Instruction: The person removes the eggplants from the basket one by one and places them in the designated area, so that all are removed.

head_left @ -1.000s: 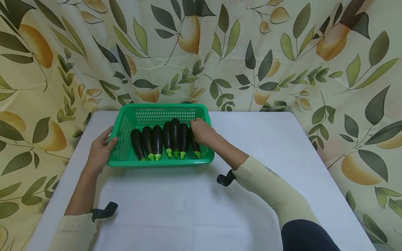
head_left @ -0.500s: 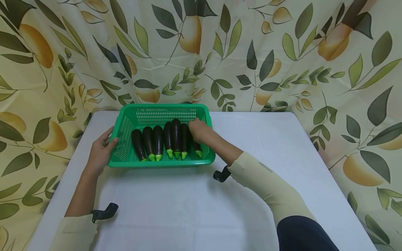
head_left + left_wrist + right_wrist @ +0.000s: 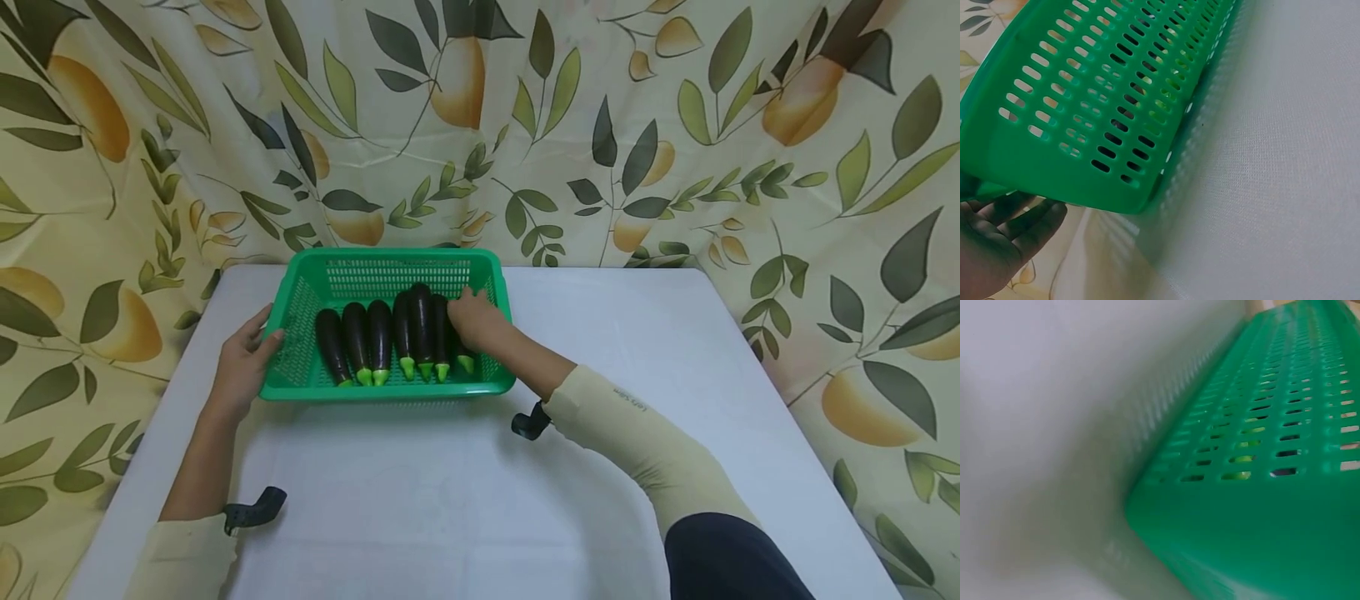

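Note:
Several dark purple eggplants (image 3: 422,325) lie side by side in a green plastic basket (image 3: 390,392), their green stem ends toward the person. My left hand (image 3: 243,358) holds the basket's left rim; in the left wrist view its fingers (image 3: 1035,225) curl under that rim. Over the right end of the row, my right hand (image 3: 480,321) reaches into the basket and grips the rightmost eggplant (image 3: 466,360). Only that eggplant's lower end shows, the rest hidden by the hand. The right wrist view shows the basket's slotted wall (image 3: 1260,506) but not the hand.
The basket stands at the back left of a table with a white cloth (image 3: 420,492). A fruit-and-leaf patterned curtain (image 3: 570,150) hangs right behind the table's back edge and along both sides.
My right hand has shifted slightly, and the rightmost eggplant's stem end has swung left, closer to the row. My left hand stays on the basket rim.

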Demonstrator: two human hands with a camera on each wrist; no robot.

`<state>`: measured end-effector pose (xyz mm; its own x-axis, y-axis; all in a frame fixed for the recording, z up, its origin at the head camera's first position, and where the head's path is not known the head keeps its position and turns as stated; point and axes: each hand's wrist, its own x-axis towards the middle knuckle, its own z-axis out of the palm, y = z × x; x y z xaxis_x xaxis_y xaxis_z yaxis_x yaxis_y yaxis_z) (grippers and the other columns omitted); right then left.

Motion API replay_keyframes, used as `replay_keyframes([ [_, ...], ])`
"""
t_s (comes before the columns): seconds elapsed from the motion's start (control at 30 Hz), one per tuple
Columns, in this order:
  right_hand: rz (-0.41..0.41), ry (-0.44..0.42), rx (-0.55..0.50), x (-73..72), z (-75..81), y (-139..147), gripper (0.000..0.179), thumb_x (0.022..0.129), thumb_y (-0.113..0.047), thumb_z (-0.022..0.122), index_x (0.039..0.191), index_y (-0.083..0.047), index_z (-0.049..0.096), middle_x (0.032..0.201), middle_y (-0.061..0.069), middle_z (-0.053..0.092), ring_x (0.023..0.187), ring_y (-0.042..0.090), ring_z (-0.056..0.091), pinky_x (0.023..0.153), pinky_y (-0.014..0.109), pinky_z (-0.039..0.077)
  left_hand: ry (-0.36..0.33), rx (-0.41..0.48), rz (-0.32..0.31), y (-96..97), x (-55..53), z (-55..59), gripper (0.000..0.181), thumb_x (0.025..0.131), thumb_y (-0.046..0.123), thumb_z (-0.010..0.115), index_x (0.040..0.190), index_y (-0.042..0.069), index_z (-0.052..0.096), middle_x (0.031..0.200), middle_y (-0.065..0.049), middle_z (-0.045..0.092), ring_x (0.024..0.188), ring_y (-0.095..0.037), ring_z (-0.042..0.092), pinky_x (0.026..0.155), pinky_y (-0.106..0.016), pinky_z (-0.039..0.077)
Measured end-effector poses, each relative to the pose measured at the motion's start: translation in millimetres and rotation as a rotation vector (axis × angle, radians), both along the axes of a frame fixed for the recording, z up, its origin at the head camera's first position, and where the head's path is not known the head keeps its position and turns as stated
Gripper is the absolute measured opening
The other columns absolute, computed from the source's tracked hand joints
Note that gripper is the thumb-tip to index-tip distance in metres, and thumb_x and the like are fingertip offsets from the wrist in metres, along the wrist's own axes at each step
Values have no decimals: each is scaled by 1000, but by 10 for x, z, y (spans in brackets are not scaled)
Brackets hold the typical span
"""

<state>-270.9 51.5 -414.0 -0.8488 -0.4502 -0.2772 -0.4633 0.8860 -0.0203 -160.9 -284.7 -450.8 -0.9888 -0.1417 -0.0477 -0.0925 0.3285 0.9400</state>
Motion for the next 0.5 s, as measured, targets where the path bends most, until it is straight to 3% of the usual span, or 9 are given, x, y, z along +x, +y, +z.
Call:
replay_keyframes([
  [0.1, -8, -16, -46, -5, -33, -12, 42, 100, -4, 71, 141, -3, 61, 146, 28, 52, 122, 41, 59, 99, 52, 54, 3, 2, 1, 16, -1, -4, 62, 114, 32, 49, 168, 11, 26, 157, -28, 44, 130, -39, 53, 81, -13, 48],
  [0.2, -21, -44, -81, -19, -48, -30, 51, 100, -3, 72, 148, -2, 55, 148, 28, 49, 123, 40, 59, 101, 51, 53, 8, 2, -1, 18, 13, -6, 62, 114, 32, 48, 167, 10, 26, 158, -28, 43, 135, -42, 50, 82, -12, 46],
  [0.27, -30, -48, -85, -32, -53, -39, 58, 99, -2, 72, 152, 0, 49, 149, 28, 48, 125, 39, 58, 102, 49, 53, 12, -1, -2, 15, 24, -6, 62, 114, 31, 48, 167, 9, 27, 158, -28, 43, 131, -37, 54, 82, -12, 47],
  [0.37, -48, -45, -85, -48, -48, -47, 66, 97, -1, 73, 155, 2, 43, 151, 29, 45, 129, 38, 57, 104, 48, 52, 21, 1, 2, 10, 31, -5, 62, 114, 32, 49, 167, 9, 27, 157, -29, 44, 115, -19, 62, 80, -12, 50],
  [0.5, -70, -62, -117, -56, -42, -40, 62, 97, 1, 73, 153, 1, 48, 152, 28, 45, 128, 37, 58, 103, 48, 52, 26, 25, 2, 10, 10, -16, 62, 113, 31, 50, 167, 8, 27, 156, -30, 45, 98, 3, 60, 77, -13, 52],
])
